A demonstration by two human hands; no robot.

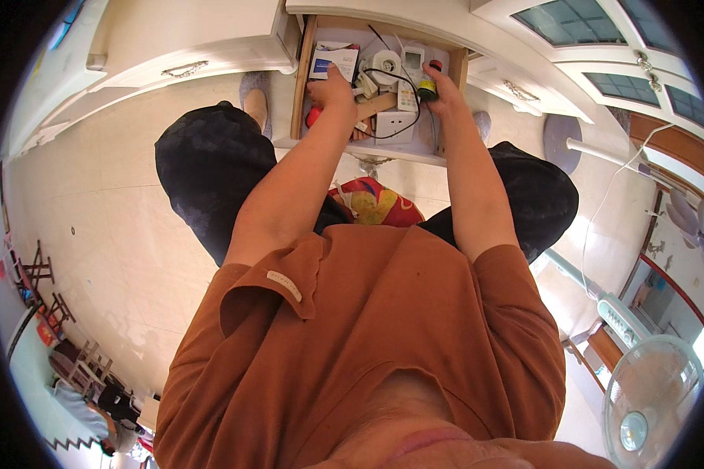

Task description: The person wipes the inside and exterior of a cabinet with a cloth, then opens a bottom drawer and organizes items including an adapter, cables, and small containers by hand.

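Observation:
An open wooden drawer (298, 88) full of odds and ends lies before me. My left hand (335, 91) is at its left side, over the lower edge of a white printed box (345, 54); whether it grips anything cannot be told. A round red object (313, 116) shows beside that wrist. My right hand (444, 91) holds a small dark bottle (427, 88) with a red cap and yellow-green label, at the drawer's right side. Between the hands lie a white remote control (408, 97), another white device with a display (412, 57), a black cable and a white socket box (394, 126).
Cabinet fronts with ornate handles (186, 69) flank the drawer. A colourful red bag or cloth (381, 202) lies between my knees, below the drawer. A round grey stand base (562, 143) is at the right, with a fan (651, 398) at lower right. Folding stools stand far left.

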